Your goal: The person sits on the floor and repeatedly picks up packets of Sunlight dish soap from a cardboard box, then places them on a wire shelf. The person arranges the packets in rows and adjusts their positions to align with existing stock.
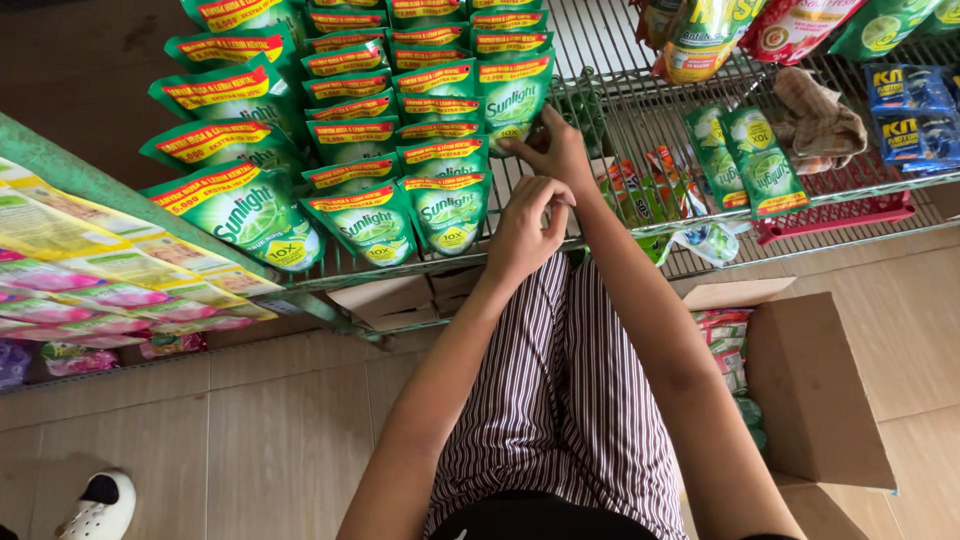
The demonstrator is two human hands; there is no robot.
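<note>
Presently, both hands work at rows of green plastic refill pouches [440, 205] on the wire shelf [640, 120]. Left hand [525, 232] curled at the front pouch's edge; right hand [555, 150] fingers spread, touching a pouch behind.

The upper green pouches [300, 20] run off the top edge. The white shoe [98, 508] is cropped at the bottom. The cardboard box [815, 400] contents are partly hidden, perhaps sachets.

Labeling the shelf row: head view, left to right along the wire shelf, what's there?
Pale yellow and pink sachets → green pouch rows → left hand and right hand → two green pouches → crumpled cloth → blue packs.
</note>
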